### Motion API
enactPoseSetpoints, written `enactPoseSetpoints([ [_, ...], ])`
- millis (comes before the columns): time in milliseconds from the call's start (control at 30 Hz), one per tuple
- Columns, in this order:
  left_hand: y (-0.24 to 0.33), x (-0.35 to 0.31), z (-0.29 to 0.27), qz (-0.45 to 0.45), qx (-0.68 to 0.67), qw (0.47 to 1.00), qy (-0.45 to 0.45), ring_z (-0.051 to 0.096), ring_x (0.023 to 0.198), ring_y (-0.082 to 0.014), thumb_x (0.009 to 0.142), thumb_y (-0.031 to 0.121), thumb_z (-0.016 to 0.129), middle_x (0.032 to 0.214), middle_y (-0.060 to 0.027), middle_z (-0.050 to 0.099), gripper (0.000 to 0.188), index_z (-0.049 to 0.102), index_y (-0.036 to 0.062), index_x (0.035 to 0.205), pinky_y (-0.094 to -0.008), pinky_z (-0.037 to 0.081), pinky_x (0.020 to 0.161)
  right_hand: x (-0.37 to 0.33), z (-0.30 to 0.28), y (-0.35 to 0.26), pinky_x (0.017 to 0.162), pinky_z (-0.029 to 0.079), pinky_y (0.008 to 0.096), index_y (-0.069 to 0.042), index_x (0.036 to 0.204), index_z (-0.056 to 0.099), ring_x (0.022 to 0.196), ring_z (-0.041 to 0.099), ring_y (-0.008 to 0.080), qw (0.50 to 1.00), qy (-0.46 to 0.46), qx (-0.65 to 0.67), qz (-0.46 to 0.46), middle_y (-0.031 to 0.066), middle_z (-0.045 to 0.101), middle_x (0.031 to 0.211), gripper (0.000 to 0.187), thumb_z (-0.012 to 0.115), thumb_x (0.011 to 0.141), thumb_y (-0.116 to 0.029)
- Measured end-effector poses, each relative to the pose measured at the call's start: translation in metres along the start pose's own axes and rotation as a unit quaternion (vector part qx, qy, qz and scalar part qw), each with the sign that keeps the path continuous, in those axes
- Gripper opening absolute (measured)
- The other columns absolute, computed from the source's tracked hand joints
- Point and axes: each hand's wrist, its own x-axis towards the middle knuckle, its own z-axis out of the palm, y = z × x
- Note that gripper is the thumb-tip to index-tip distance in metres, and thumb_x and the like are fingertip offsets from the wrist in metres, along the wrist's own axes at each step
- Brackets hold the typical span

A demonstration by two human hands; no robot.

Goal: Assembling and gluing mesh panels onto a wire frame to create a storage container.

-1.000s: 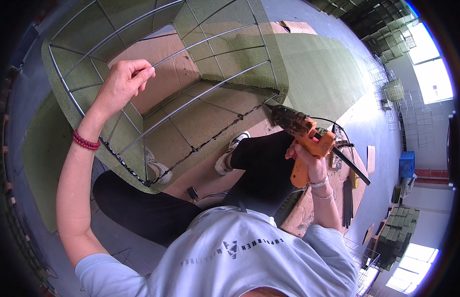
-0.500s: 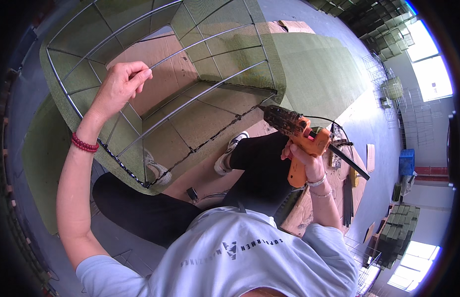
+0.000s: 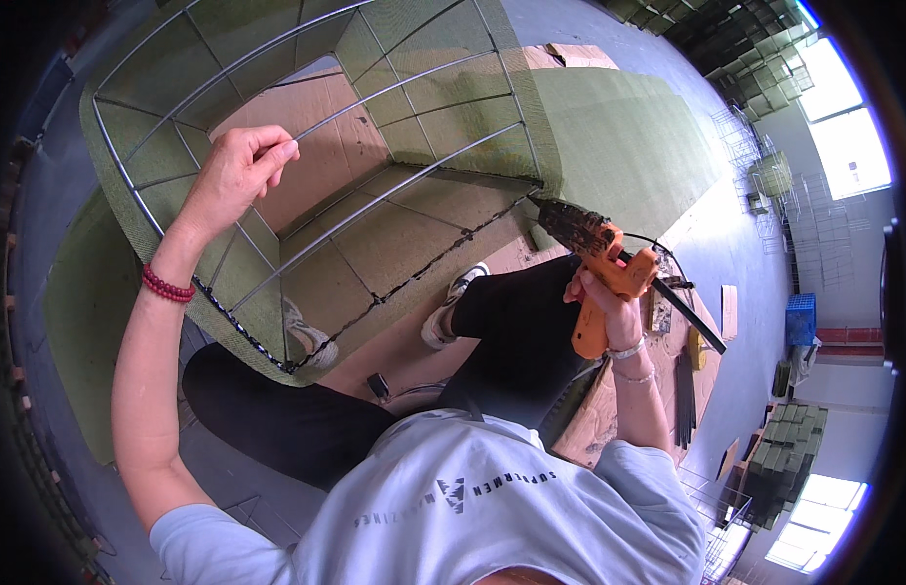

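My left hand [image 3: 243,175] is closed around a metal bar of a box-shaped wire frame [image 3: 424,171]. Translucent green mesh [image 3: 243,336] covers the frame's sides. A black line of glue [image 3: 375,295] runs along its near lower edge, with more at the near left corner. In my right hand [image 3: 609,307] is an orange hot glue gun [image 3: 591,327], its front end caked in dark residue. The nozzle points at the frame's right corner, touching or very close to the mesh; I cannot tell which. A black glue stick [image 3: 689,314] sticks out of the gun's back.
Flat green mesh sheets [image 3: 628,127] lie beyond the frame on the right. Cardboard [image 3: 594,424] is on the floor beside my right leg, with black glue sticks [image 3: 685,400] on it. A cable trails from the gun. Stacked green boxes [image 3: 789,439] and a blue crate [image 3: 801,319] stand farther right.
The glue gun has moved a little to the right along the frame's lower edge, to the right corner. My left hand has stayed almost still on the bar.
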Motion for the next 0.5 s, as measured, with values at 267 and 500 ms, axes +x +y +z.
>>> enactPoseSetpoints([
  [267, -0.001, 0.001, 0.001, 0.004, -0.003, 1.0, 0.002, 0.043, 0.048, -0.0022, 0.095, 0.023, 0.055, 0.056, 0.0044, 0.049, 0.026, 0.062, 0.0034, 0.079, -0.0206, 0.035, 0.045, -0.004, 0.003, 0.0, 0.068, 0.049, 0.0285, 0.001, 0.1, 0.057, 0.072, 0.061, 0.0158, 1.0, -0.013, 0.016, -0.016, 0.0056, 0.059, 0.078, 0.016, 0.061, 0.089, -0.01],
  [500, -0.001, 0.0, 0.0, 0.001, -0.007, 1.0, 0.003, 0.043, 0.048, -0.0022, 0.095, 0.023, 0.055, 0.055, 0.0042, 0.049, 0.026, 0.062, 0.0033, 0.079, -0.0205, 0.036, 0.045, 0.004, 0.0, -0.002, 0.067, 0.051, 0.0284, 0.001, 0.096, 0.057, 0.071, 0.06, 0.0155, 1.0, 0.016, -0.016, 0.0, 0.0056, 0.059, 0.078, 0.013, 0.061, 0.089, -0.009],
])
